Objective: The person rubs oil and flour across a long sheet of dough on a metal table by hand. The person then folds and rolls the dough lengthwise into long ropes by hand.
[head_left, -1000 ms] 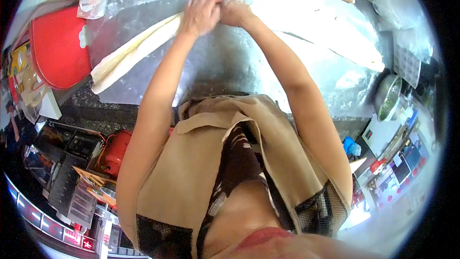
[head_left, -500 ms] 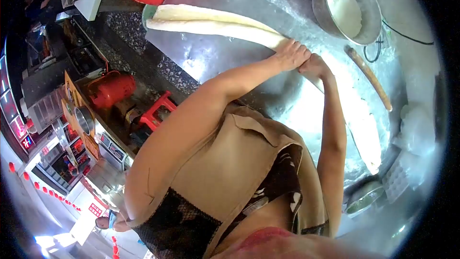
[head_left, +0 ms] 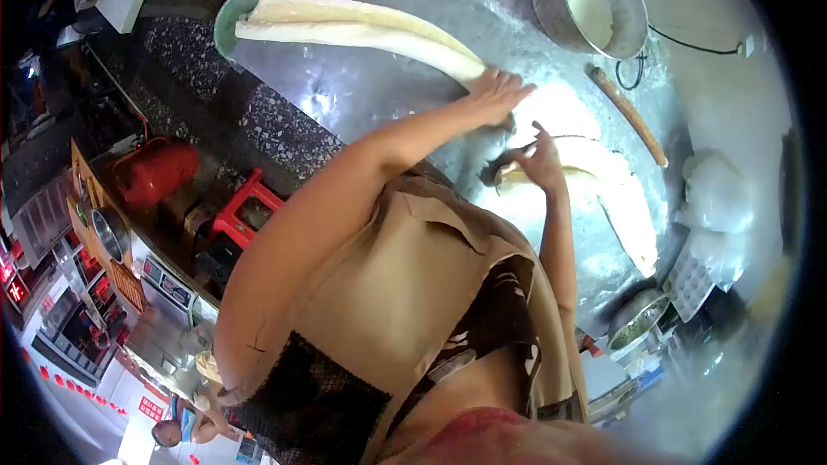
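A long, thick strip of pale dough (head_left: 362, 38), creased along its length, runs across the left of the metal worktop. My left hand (head_left: 502, 96) rests at its right end with fingers stretched out. A second length of dough (head_left: 627, 215) lies to the right, bent, its near end curving towards my body. My right hand (head_left: 541, 161) is at that near end, one finger pointing up and the others curled at the dough, partly blurred. A dark patch beside these fingers is unclear. Between the two dough pieces there is a gap.
A rolling pin (head_left: 629, 116) lies right of the dough. Behind it stands a metal pot of flour (head_left: 560, 4). A bowl with green contents (head_left: 637, 319), egg trays (head_left: 692, 284) and plastic bags (head_left: 719, 194) line the right side. A red stool (head_left: 245, 207) stands left, below the worktop.
The single long dough strip has parted into two between my hands. My hands have moved apart, the right one down towards my body with its dough end. The view has shifted slightly.
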